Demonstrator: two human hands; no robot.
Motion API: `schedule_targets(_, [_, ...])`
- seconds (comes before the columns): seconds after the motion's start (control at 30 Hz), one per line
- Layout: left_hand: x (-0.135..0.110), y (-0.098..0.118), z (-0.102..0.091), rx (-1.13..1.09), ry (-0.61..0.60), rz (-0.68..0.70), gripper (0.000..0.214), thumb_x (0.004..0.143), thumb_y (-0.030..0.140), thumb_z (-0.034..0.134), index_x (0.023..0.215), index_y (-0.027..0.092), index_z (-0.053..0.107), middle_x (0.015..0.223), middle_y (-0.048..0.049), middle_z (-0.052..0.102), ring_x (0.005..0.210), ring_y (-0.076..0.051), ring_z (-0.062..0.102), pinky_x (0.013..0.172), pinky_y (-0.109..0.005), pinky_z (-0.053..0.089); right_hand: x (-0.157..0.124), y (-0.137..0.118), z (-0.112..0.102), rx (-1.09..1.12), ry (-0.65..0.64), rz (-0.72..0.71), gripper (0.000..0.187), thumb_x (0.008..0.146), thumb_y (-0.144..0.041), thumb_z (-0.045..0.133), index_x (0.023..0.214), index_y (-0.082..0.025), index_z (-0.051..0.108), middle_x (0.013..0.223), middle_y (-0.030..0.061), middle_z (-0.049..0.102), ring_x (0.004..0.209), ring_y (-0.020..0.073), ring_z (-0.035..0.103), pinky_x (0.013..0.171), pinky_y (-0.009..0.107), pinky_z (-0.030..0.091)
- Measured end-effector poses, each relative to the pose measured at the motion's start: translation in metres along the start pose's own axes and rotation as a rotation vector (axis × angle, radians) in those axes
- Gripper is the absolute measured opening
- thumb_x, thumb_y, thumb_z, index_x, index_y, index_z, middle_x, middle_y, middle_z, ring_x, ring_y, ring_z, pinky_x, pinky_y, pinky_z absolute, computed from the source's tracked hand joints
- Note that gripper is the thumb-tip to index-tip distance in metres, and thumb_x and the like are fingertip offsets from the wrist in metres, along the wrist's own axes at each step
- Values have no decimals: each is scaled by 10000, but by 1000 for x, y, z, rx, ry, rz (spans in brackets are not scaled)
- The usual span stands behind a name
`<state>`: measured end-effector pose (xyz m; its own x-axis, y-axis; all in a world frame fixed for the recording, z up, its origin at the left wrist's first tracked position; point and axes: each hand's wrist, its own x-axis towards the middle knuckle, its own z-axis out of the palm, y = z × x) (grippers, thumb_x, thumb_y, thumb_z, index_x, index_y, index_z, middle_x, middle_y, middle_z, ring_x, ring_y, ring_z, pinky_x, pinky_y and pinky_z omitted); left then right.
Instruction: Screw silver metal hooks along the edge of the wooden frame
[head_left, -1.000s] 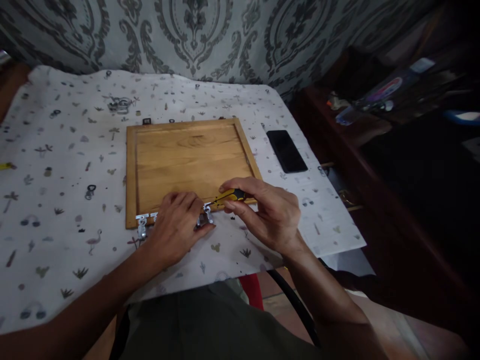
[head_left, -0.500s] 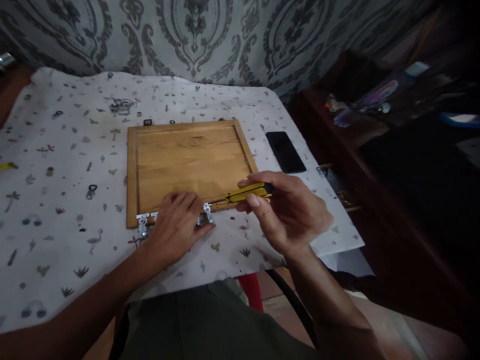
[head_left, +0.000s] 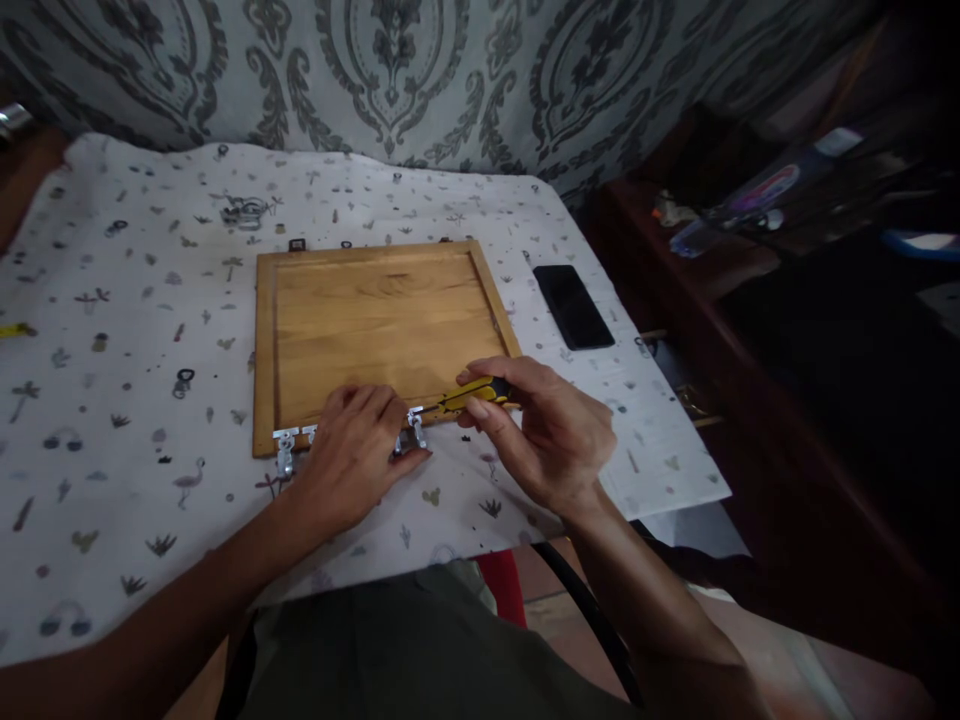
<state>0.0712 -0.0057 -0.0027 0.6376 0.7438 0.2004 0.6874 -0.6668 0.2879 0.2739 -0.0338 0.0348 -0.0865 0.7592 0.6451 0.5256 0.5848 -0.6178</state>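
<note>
A wooden panel with a raised frame lies flat on the patterned cloth. My left hand rests on its near edge, fingers curled down over a small metal bracket. A second metal bracket sits at the near left corner. My right hand is closed round a yellow and black screwdriver, held almost level, its tip pointing left at the bracket beside my left fingers.
A black phone lies to the right of the panel. A bundle of metal parts sits at the far left of the cloth. A dark wooden shelf with a plastic bottle stands to the right.
My right hand drew the screwdriver back to the right, then brought it left again to the bracket. My left hand stayed on the panel's near edge.
</note>
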Motion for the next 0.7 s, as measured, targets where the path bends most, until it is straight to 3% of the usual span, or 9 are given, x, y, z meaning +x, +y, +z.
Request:
schedule_targets(0.33, [0,-1,-1,10,3,15,254,936,406,693,996,165,637,993,-88,689,978,-300,643,910,-475,480,4,0,2,-59,-15,-60,252,941,-185,703,1186,-237,674,970,21,780,737,134,734,672,257,660])
schedule_targets(0.47, [0,-1,0,1,11,7,231,947,398,676,986,175,627,992,-80,685,976,-294,638,905,-466,479,-2,1,-4,-15,51,-5,300,933,-161,703,1221,-244,687,1070,39,780,761,138,743,624,239,648])
schedule_targets(0.7, [1,2,-3,12,4,15,252,907,374,731,983,150,643,1008,-100,699,956,-298,644,915,-484,486,-8,-2,-15,10,4,-19,351,900,-122,730,1232,-231,693,1030,44,790,785,163,758,733,298,664])
